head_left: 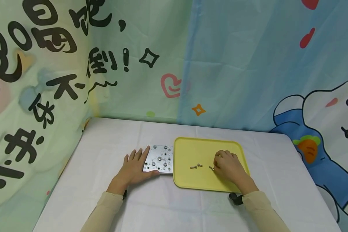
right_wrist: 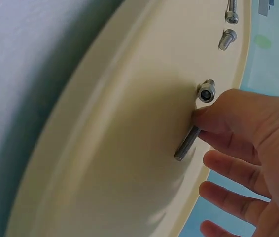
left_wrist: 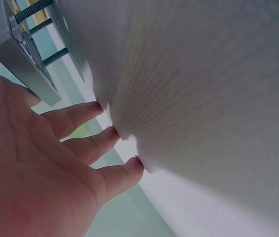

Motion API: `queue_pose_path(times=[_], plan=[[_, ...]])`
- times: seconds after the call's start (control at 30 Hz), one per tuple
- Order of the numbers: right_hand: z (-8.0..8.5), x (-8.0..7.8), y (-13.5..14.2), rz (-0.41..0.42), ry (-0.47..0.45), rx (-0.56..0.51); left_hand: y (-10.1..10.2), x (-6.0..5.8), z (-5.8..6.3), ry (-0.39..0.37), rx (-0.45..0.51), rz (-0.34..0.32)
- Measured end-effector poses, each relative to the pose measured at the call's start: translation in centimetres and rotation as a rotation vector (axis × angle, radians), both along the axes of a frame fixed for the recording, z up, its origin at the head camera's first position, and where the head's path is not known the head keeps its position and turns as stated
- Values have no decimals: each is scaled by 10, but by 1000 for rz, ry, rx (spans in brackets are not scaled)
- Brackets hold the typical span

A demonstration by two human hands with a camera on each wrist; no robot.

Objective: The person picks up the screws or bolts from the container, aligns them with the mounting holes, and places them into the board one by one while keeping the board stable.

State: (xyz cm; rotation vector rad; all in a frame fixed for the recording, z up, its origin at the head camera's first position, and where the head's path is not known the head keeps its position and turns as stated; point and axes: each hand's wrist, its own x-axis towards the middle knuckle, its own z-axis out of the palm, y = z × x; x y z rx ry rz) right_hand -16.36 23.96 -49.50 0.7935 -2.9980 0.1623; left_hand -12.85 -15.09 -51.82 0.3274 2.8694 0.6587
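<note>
A silver metal block [head_left: 158, 159] with several bolts set in it lies beside my left hand [head_left: 134, 169] in the head view. My left thumb touches its near edge and the index finger reaches its far left corner; the other fingers extend onto the cloth. From the left wrist, bolt shanks [left_wrist: 55, 57] stick out under the block. Over the yellow tray [head_left: 181, 180], my right hand [head_left: 229, 166] pinches a bolt [right_wrist: 186, 144] between thumb and index finger, the other fingers loosely spread. Close by lies another socket-head bolt [right_wrist: 207, 92]. Two more bolts [head_left: 193, 167] rest farther left.
A white cloth [head_left: 174, 209] covers the table. The tray's left rim stands right against the block. Printed curtains [head_left: 235, 64] hang behind and along the sides of the table. A dark wrist strap [head_left: 236, 198] shows at the right cuff.
</note>
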Motion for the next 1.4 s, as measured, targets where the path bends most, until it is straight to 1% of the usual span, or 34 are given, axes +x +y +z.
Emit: queue_pose_path(times=[0.07,0.2,0.3,0.43,0.53,0.67,0.77,0.93,1.13,1.27,1.4], plan=[[0,-1,0,-15,-9,5,0,0,-1,-3,-3,0],[0,-3,2,-21,14,-11,0,0,-1,-7,-8,0],[4,-3,1,-6,42,-38,0,0,-2,-9,-10,4],[7,-3,0,-4,45,-75,-1,-1,-3,-11,-8,6],[7,-4,-2,-5,48,-101,-2,-1,-3,-12,-11,6],[7,-7,-8,22,78,-165,-2,-2,-5,-9,-22,6],[8,-10,-16,44,85,-216,-3,-2,-6,-3,-22,5],[11,-15,-34,71,59,-278,-3,-2,-6,4,-17,1],[15,-23,-60,125,46,-360,-2,-3,-6,6,-16,-2],[21,-25,-79,151,-1,-409,-2,-3,-5,1,-17,4],[24,-27,-98,167,-28,-426,-2,-4,-6,-1,-20,6]])
